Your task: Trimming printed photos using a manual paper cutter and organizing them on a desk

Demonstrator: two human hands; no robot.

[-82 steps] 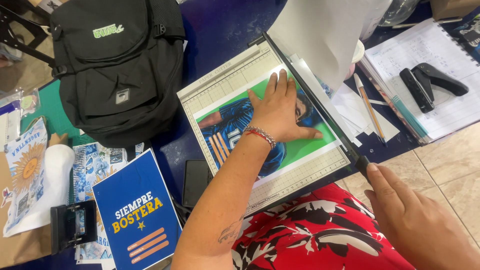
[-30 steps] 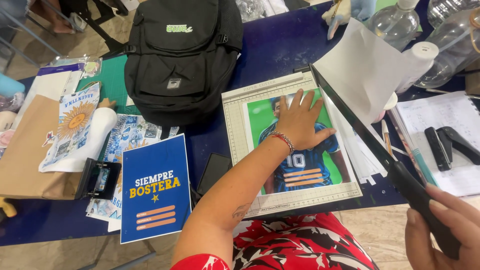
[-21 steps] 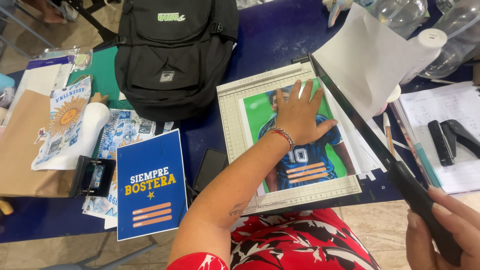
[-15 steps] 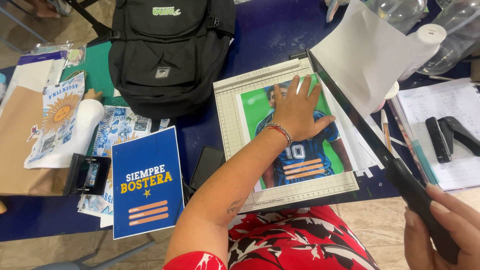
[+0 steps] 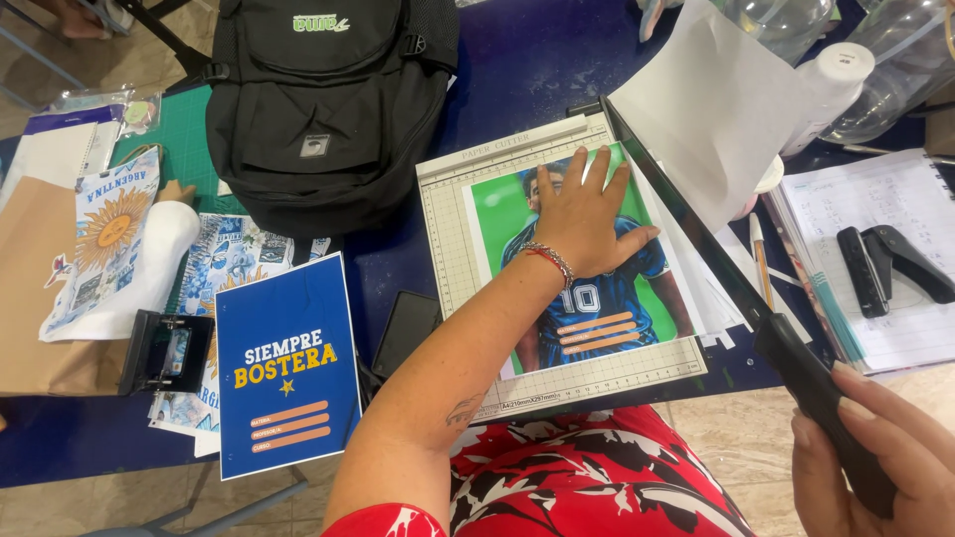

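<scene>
Our left fingers (image 5: 582, 174) lie spread and flat, closed on nothing, and press down on the glossy printed photo of a footballer in a blue striped shirt on a green ground (image 5: 597, 298). The left hand (image 5: 582, 219) wears a red-and-silver bead bracelet (image 5: 549, 261) at the wrist, at about 7 o'clock from the knuckles. The photo lies on the cream, gridded base of a paper trimmer (image 5: 458, 249), its right edge running out to the cutting edge at 3 o'clock of the hand.

Our right fingers (image 5: 875, 423) wrap around the black handle of the trimmer's long black blade arm (image 5: 696, 239); the right hand (image 5: 880, 462) holds it raised, slanting from its hinge at 12 o'clock of the board down to 5 o'clock. A loose sheet of white paper (image 5: 716, 99) leans behind the arm.

We judge the step in hand to be the trim itself: the photo is held square and the arm is up, with the cut not yet made. The next move calls for a firm left palm so that the print does not creep, fingertips well clear of the cutting edge, and one even stroke of the arm.

Around the trimmer, on the dark blue counter (image 5: 517, 70): a black backpack (image 5: 328, 109) at 10 o'clock, a blue booklet with yellow lettering (image 5: 288, 363) at 8 o'clock, a dark phone (image 5: 406, 331) beside it, and a black hole punch (image 5: 890, 268) on an open spiral notebook (image 5: 885, 219) at 3 o'clock.
</scene>
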